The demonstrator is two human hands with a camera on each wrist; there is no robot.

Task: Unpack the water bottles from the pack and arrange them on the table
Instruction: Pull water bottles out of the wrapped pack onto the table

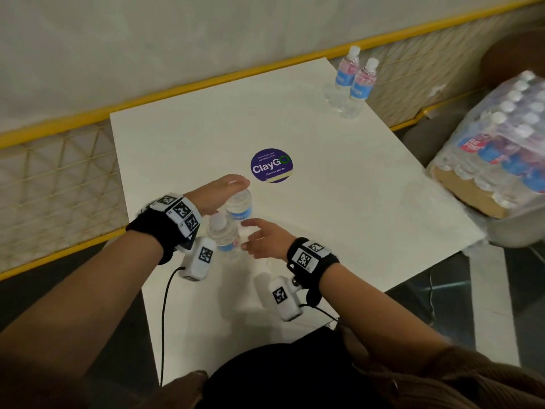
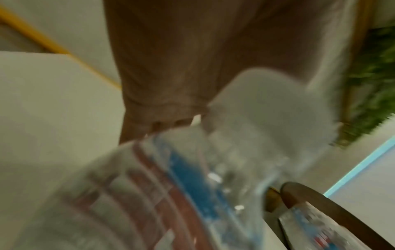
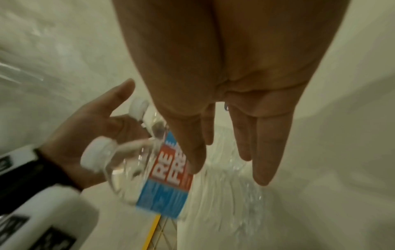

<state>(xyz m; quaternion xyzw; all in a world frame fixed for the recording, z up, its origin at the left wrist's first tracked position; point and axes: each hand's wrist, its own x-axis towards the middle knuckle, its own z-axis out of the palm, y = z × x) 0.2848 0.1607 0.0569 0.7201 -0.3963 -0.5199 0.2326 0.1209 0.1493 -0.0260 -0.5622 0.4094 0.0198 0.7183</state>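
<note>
Two clear water bottles with blue and red labels stand close together near the table's front left. My left hand (image 1: pixel 224 187) reaches over the farther bottle (image 1: pixel 240 208) and holds it by its top, hiding the cap. The nearer bottle (image 1: pixel 225 240) stands free with its white cap showing. My right hand (image 1: pixel 259 237) is open beside it, fingers (image 3: pixel 265 152) straight; I cannot tell whether they touch. In the left wrist view a blurred bottle (image 2: pixel 192 177) fills the space under the palm. Two more bottles (image 1: pixel 346 72) (image 1: pixel 362 81) stand at the far right corner.
The shrink-wrapped pack (image 1: pixel 501 149) with several bottles rests on a seat to the right of the white table (image 1: pixel 339 187). A round purple sticker (image 1: pixel 271 165) marks the table's middle. A yellow-framed mesh barrier (image 1: pixel 59 172) runs along the left and far sides.
</note>
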